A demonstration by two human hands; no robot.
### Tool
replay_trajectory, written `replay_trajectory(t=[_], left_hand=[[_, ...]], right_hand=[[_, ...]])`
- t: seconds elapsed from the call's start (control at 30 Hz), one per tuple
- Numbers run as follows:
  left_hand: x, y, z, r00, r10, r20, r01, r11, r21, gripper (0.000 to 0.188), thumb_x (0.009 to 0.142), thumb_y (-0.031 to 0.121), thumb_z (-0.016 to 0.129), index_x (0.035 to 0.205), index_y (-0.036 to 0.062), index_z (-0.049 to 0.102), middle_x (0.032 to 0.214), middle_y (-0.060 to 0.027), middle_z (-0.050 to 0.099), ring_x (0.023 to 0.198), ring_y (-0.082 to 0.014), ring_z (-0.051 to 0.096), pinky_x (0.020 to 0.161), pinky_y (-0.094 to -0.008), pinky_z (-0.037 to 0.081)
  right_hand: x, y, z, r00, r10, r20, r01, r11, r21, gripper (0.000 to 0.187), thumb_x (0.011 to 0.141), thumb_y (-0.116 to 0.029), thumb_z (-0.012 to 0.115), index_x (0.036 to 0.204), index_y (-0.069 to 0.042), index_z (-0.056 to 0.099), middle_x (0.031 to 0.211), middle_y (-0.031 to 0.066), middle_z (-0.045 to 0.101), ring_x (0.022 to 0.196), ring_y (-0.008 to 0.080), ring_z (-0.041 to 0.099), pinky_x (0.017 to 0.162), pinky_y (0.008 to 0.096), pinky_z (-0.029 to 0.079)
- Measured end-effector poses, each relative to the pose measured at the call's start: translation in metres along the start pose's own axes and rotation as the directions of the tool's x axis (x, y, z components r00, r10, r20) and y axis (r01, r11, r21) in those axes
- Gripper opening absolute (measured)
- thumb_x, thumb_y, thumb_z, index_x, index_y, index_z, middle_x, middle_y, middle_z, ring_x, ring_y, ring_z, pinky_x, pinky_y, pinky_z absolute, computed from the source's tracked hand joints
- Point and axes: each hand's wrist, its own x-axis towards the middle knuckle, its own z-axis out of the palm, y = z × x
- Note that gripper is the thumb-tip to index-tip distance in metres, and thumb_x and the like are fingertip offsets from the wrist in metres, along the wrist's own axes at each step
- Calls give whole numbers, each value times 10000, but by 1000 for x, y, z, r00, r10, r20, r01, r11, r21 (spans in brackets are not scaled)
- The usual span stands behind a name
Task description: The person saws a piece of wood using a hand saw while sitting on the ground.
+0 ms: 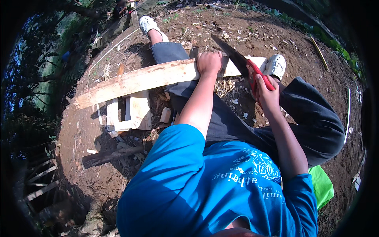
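Observation:
A long pale wooden plank [138,80] lies across in front of me, over my left leg, its right end by my right foot. My left hand [209,63] presses on it from above, fingers curled over its far edge. In my right hand [267,93] is a hand saw [233,54], gripped by its red handle. The dark blade slants up and left over the plank, just right of my left hand, its tip past the far edge. From here I cannot tell whether the teeth touch the wood.
White clogs [276,66] are on my feet. Under the plank's left part stands a small wooden frame [139,110], with a dark log [112,156] nearer me. Wood chips litter the brown soil. A bright green bag-like thing [321,186] lies at my right side.

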Motion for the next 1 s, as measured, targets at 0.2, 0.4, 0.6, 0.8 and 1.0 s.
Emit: replay_trajectory(t=[0.2, 0.4, 0.6, 0.8, 1.0], left_hand=[[4, -6, 3, 999, 28, 32, -28, 1000, 8, 231, 886, 223, 613, 709, 174, 753, 809, -57, 758, 815, -245, 732, 785, -430, 501], [6, -7, 7, 994, -4, 112, -1, 999, 41, 192, 875, 205, 631, 761, 177, 783, 831, -61, 770, 808, -251, 742, 783, -431, 509], [12, -2, -1, 975, -90, 201, 78, 994, 70, 241, 886, 188, 585, 797, 165, 807, 851, -98, 780, 838, -274, 757, 818, -420, 520], [12, 2, -15, 961, -139, 238, 140, 990, 12, 385, 962, 334, 543, 761, 117, 789, 798, -125, 761, 793, -315, 744, 802, -446, 523], [6, 2, -12, 993, -67, 97, 69, 997, -19, 494, 982, 382, 520, 642, 103, 746, 684, -128, 723, 681, -323, 711, 790, -457, 517]], right_hand=[[45, -25, 40, 993, 119, 22, -119, 993, -1, 302, 1026, -320, 657, 867, -66, 618, 639, -32, 566, 506, 58, 496, 471, 252, 362], [15, 19, 45, 999, 29, 34, -34, 986, 161, 325, 1030, -295, 664, 818, -84, 536, 665, -45, 523, 544, 42, 481, 490, 244, 383], [-4, 54, 53, 987, -126, 99, 130, 991, -33, 286, 1052, -335, 637, 930, -94, 543, 698, -52, 501, 583, 48, 487, 535, 232, 403], [-75, 20, 4, 999, -17, 51, 17, 1000, -11, 271, 1044, -288, 651, 895, -76, 572, 699, -41, 538, 607, 38, 493, 545, 237, 402], [-108, -33, -37, 986, 148, 70, -153, 987, 58, 292, 1041, -340, 652, 929, -76, 598, 684, -23, 560, 544, 52, 516, 498, 229, 411]])
